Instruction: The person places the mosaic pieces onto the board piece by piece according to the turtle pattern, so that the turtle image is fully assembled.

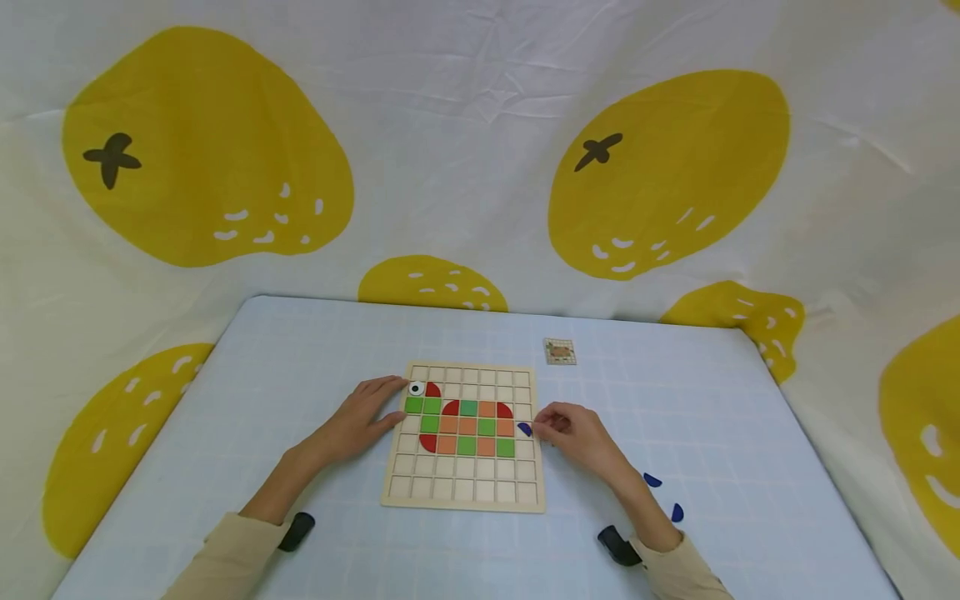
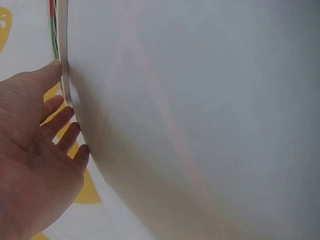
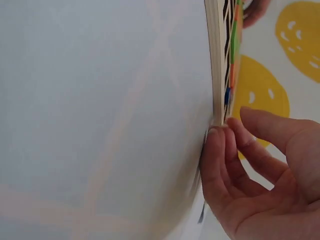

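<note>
A wooden grid board (image 1: 465, 493) lies on the table with red, green and orange tiles forming a shape, and a round eye tile (image 1: 416, 388) at its upper left. My left hand (image 1: 362, 425) rests at the board's left edge, thumb and fingers extended; in the left wrist view its thumb touches the board's side. At the right edge is my right hand (image 1: 576, 435), fingers bent, thumb apart from them in the right wrist view, nothing between. Right by its fingertips, a dark blue rounded piece (image 1: 524, 429) lies tilted in a cell of the right-hand column.
Two more blue rounded pieces, one (image 1: 653, 480) beside the right forearm and one (image 1: 678, 512) nearer the front, lie on the table (image 1: 712, 400). Behind the board's right corner is a small picture card (image 1: 560, 352). A curtain with yellow fruit prints (image 1: 465, 167) hangs at the back.
</note>
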The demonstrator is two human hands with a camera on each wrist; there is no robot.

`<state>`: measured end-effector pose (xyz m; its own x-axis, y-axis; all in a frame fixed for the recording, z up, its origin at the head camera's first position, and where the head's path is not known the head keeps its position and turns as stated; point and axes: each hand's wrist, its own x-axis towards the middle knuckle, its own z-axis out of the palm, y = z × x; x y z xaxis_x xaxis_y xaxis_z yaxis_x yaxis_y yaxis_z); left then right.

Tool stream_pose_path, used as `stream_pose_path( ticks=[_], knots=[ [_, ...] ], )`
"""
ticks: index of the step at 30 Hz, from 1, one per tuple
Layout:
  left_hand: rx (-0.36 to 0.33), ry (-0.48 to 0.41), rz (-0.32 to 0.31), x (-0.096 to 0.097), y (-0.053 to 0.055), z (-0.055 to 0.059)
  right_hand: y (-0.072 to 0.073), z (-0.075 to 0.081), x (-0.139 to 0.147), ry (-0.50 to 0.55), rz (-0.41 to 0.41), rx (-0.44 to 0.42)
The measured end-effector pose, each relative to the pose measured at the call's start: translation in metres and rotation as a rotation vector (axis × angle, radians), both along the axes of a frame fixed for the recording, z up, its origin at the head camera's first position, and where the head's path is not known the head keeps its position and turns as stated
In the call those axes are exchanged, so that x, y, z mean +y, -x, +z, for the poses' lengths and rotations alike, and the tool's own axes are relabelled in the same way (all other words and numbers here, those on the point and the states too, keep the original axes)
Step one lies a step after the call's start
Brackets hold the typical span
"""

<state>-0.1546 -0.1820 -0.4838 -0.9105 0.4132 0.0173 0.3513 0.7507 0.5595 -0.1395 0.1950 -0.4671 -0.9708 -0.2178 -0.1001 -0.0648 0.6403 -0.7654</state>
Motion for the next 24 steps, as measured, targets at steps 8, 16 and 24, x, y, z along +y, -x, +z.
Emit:
stream_pose_path(
  ticks=[8,16,24],
  knots=[
    [0.013,-0.004,-0.007,-0.001,0.001,-0.002,-0.012,0.005,0.027,-0.049,-0.026,0.062],
    [0.007,-0.009,-0.003,-0.002,0.000,-0.002,-0.028,0.010,0.060,-0.075,-0.049,0.115],
    [0.006,-0.012,-0.010,-0.001,0.001,-0.002,-0.043,0.007,0.095,-0.116,-0.061,0.152]
  ],
)
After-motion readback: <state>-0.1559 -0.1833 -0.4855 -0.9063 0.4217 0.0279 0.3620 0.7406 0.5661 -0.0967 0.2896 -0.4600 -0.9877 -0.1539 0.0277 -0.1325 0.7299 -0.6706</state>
